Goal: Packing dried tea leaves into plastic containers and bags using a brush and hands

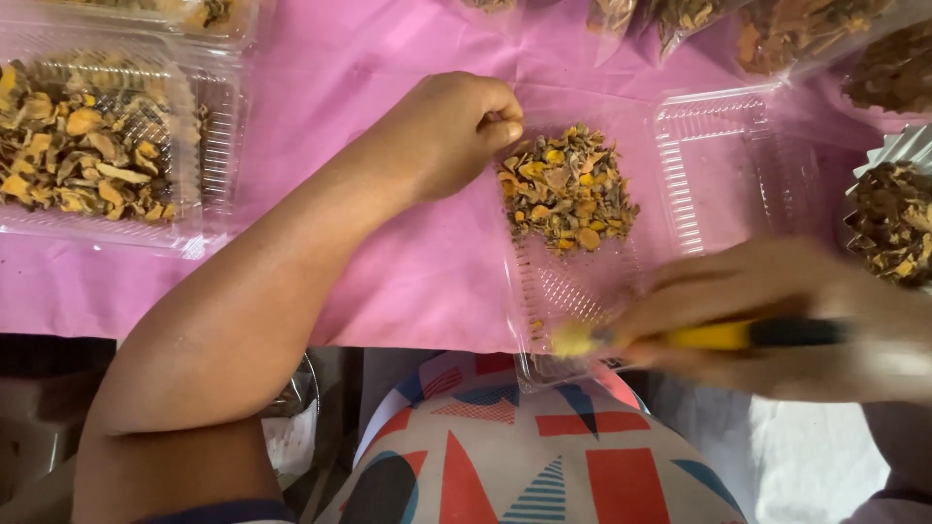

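While my left hand (451,131) pinched the clear tray's (582,281) far-left edge, dried yellow pieces (568,189) filled its far half.
Right hand (786,320) gripped a yellow-black tool (718,336) over the near edge.

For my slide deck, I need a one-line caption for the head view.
Left hand pinches at dried yellow slices in an open clear container; blurred right hand holds a yellow-and-black tool.

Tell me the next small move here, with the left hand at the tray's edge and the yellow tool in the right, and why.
Probably bring the yellow-tipped tool up to the pile of dried yellow-orange pieces. The right hand holds it over the near end of the open clear tray, short of the pile, while the left hand, fingers curled, sits at the tray's left edge beside the pile, seemingly steadying it.
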